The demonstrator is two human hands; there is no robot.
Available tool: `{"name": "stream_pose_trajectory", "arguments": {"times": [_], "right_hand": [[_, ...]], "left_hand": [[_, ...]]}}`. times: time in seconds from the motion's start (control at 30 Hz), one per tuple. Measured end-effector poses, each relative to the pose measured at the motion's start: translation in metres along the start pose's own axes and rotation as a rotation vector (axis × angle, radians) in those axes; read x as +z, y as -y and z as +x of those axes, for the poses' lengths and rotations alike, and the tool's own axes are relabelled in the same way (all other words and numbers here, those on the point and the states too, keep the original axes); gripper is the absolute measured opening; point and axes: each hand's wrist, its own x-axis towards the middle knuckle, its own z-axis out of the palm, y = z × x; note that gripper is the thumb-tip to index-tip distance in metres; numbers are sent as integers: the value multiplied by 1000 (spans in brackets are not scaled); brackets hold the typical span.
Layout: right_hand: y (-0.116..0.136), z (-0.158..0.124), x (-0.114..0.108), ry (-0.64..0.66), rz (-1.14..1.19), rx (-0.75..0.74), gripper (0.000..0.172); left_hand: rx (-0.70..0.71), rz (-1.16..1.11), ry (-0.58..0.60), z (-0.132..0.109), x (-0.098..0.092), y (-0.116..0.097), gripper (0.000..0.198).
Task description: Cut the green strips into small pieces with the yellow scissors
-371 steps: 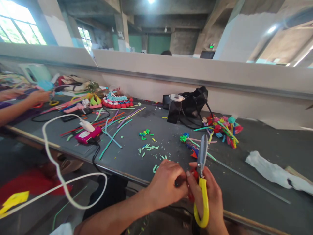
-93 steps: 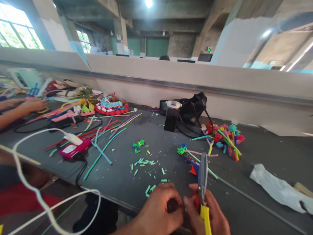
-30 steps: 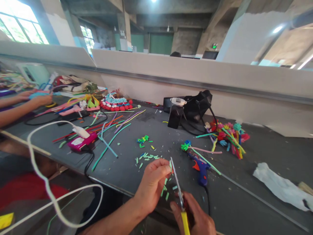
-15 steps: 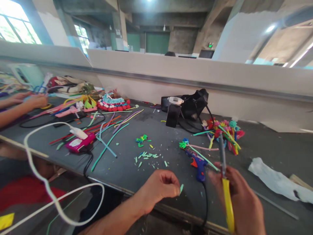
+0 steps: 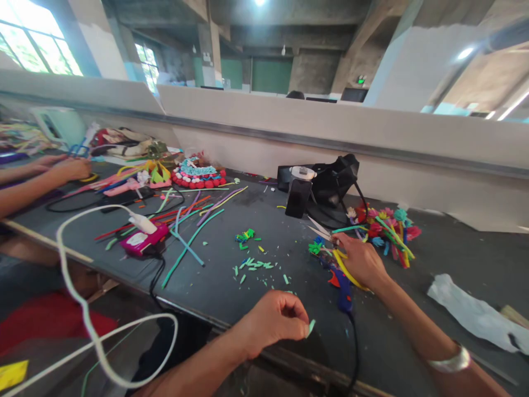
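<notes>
Green foam bit, likely soft and light, is pinched by its edge in the left hand; at 2 o'clock the right hand grips sharp scissors.

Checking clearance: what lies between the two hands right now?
In the head view, a blue glue gun lies between the left hand pinching a green snippet and the right hand gripping the scissors; its black cord runs toward the wearer.
</notes>
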Motion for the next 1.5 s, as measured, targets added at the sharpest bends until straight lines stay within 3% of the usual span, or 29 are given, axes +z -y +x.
{"name": "stream_pose_trajectory", "arguments": {"times": [0.2, 0.4, 0.6, 0.8, 1.17, 1.33, 1.5], "right_hand": [[-13, 14, 18, 167, 41, 114, 27], [-25, 24, 32, 257, 154, 79, 34], [-39, 42, 41, 233, 216, 106, 35], [-42, 54, 37, 223, 242, 121, 36], [-44, 35, 12, 23, 148, 265, 37], [-20, 0, -19, -148, 222, 373, 35], [52, -62, -33, -226, 535, 344, 45]], "left_hand": [[7, 24, 10, 4, 0, 1, 16], [9, 34, 8, 4, 0, 0, 17], [16, 3, 4, 4, -1, 2, 17], [-4, -26, -6, 3, -2, 1, 17], [82, -131, -67, 2, -6, -6, 14], [148, -166, -115, 4, -6, -6, 12], [173, -252, -164, 0, -4, -11, 10]]}}
